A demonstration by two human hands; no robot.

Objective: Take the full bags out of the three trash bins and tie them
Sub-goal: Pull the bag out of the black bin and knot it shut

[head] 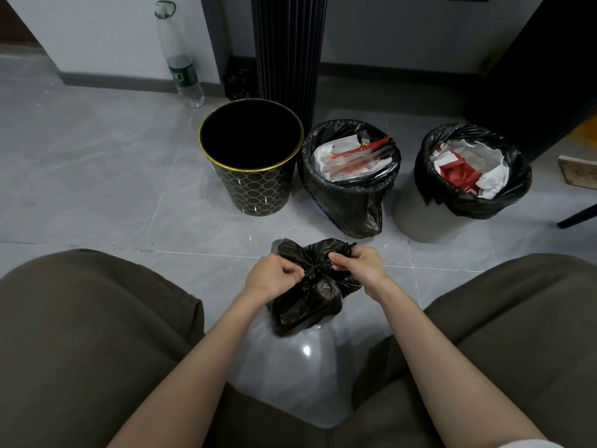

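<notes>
Black bag [307,295]; black bin [255,185] with gold lattice; grey floor [97,176].

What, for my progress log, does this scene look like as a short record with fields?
bag being tied: black bag, on the floor between the knees, neck gathered
left hand: pinches the bag's neck
right hand: pinches the bag's neck
patterned bin: leftmost, no bag in it
middle bag: in its bin, full of paper waste
right bag: in the grey bin, full
bags left to remove: two
</notes>
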